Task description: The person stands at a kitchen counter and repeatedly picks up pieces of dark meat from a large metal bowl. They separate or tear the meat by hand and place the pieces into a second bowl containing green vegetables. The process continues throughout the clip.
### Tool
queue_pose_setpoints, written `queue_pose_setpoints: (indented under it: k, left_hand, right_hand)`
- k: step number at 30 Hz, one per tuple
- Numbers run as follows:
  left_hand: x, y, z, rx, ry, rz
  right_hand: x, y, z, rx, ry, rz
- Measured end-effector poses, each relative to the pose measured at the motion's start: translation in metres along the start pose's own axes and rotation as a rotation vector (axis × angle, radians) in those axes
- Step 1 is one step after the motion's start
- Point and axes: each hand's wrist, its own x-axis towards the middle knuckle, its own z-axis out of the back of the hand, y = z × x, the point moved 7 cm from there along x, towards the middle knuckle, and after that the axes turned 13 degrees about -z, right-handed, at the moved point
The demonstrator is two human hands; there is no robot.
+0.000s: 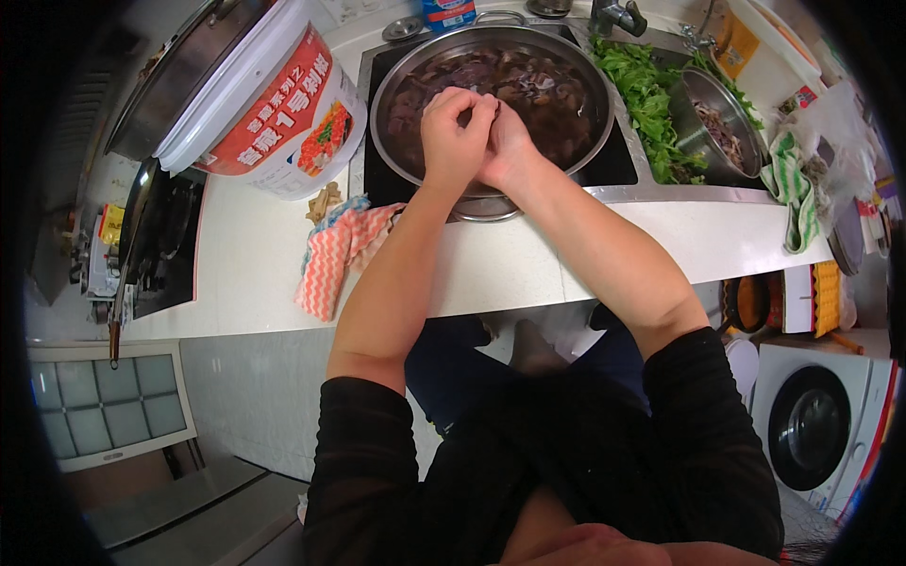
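My left hand (447, 145) and my right hand (511, 141) are pressed together, fingers curled inward, above the near half of a wide stainless-steel basin (600, 85). Whatever may be between the palms is hidden by the fingers. Murky brown water fills much of the basin, with many dark reddish-brown pieces of what looks like meat (545, 85) lying in it. The basin rests over a black sink (623, 159) set in the white counter, and a loop handle (488, 214) shows at its near side.
Right of the basin lie leafy greens (637, 99) and a tilted steel bowl (690, 120) of sliced food. A faucet (617, 18) stands behind. Left are a labelled plastic bucket (283, 113), a striped cloth (333, 262) and a long-handled pan (134, 212). A green-striped cloth (793, 191) hangs right.
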Motion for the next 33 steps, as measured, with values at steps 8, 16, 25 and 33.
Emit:
queue_pose_setpoints:
  k: [8, 16, 25, 33]
  left_hand:
    - [-0.012, 0.045, 0.023, -0.313, -0.29, 0.385]
    - [-0.044, 0.079, -0.008, -0.02, 0.307, 0.555]
    - [-0.063, 0.067, -0.036, 0.239, 0.897, 0.337]
    - [-0.049, 0.068, -0.026, -0.447, 0.442, 0.719]
  right_hand:
    - [-0.057, 0.113, -0.022, 0.173, 0.066, 0.236]
    - [-0.2, 0.346, 0.003, -0.909, -0.457, 0.879]
    - [-0.136, 0.214, -0.026, -1.713, -0.156, 0.764]
    - [-0.05, 0.091, -0.022, -1.709, -0.184, 0.469]
